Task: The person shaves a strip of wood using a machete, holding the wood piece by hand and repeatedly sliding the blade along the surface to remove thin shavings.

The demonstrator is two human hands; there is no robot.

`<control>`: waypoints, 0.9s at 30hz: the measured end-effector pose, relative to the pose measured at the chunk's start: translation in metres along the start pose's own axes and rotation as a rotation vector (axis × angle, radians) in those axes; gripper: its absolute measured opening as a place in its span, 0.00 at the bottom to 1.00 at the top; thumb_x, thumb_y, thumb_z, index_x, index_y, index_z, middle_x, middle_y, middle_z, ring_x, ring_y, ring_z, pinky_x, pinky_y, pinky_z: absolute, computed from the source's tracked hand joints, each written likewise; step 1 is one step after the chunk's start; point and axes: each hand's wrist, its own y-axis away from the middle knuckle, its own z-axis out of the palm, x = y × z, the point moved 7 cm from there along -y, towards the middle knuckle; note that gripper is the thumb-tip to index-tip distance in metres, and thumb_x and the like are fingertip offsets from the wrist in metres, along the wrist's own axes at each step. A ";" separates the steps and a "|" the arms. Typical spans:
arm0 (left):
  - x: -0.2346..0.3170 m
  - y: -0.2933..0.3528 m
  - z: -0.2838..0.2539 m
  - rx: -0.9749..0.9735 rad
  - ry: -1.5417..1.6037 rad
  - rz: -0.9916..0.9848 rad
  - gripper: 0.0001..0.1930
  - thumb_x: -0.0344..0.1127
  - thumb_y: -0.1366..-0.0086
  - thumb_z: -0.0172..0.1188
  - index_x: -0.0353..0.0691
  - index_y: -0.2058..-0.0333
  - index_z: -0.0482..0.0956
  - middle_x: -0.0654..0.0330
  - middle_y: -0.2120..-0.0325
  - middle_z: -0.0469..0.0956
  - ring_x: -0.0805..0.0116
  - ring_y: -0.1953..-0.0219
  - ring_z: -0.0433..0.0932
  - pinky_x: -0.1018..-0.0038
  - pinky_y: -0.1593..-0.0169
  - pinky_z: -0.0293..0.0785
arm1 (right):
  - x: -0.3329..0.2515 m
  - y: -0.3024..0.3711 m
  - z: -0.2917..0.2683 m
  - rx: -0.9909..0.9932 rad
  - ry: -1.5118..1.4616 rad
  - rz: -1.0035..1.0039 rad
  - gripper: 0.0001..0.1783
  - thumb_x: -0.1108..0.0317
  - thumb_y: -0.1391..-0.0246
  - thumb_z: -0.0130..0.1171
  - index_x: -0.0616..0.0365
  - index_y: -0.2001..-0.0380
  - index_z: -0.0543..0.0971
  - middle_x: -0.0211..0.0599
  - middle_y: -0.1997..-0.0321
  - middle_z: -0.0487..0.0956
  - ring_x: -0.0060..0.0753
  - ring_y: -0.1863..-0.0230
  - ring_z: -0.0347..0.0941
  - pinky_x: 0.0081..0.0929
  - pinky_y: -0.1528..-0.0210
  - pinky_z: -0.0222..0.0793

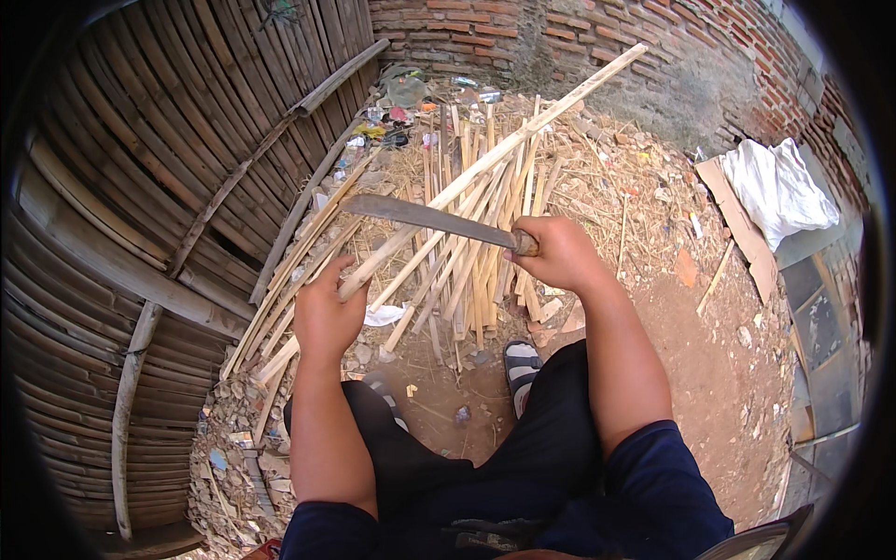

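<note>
A long pale bamboo strip (560, 107) runs from my left hand up and away to the far right. My left hand (331, 306) is closed around its near end. My right hand (560, 252) grips the short wooden handle of a machete (425, 217). The long, dark blade points left and crosses over the strip a little beyond my left hand. Whether the edge touches the strip, I cannot tell. Below both lies a loose pile of split bamboo strips (485, 289), mostly pointing away from me.
More strips (280, 294) lie along the slatted bamboo wall (215, 121) at left. A brick wall (579, 47) closes the back. To the right are a white sack (775, 191) and a cardboard piece (742, 229). Rubble and straw cover the ground around my sandalled feet (521, 373).
</note>
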 end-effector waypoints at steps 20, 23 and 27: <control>-0.001 -0.001 0.001 -0.039 -0.085 0.005 0.24 0.42 0.39 0.72 0.50 0.44 0.86 0.46 0.67 0.88 0.42 0.62 0.87 0.53 0.57 0.82 | -0.012 -0.002 0.015 0.050 -0.006 -0.167 0.18 0.57 0.45 0.77 0.57 0.61 0.84 0.49 0.69 0.84 0.57 0.66 0.82 0.49 0.62 0.76; -0.004 -0.003 0.002 -0.103 -0.257 -0.057 0.24 0.41 0.40 0.72 0.49 0.44 0.86 0.47 0.68 0.87 0.43 0.63 0.87 0.54 0.58 0.82 | -0.028 -0.001 0.024 -0.067 0.039 -0.195 0.17 0.56 0.47 0.77 0.54 0.60 0.85 0.49 0.67 0.85 0.60 0.62 0.82 0.51 0.61 0.76; 0.000 0.001 -0.011 0.020 -0.067 0.058 0.23 0.38 0.41 0.71 0.48 0.45 0.87 0.47 0.69 0.87 0.43 0.65 0.86 0.55 0.59 0.81 | 0.002 -0.006 0.005 0.054 -0.065 -0.055 0.18 0.56 0.46 0.78 0.56 0.60 0.85 0.46 0.70 0.84 0.52 0.67 0.82 0.45 0.62 0.75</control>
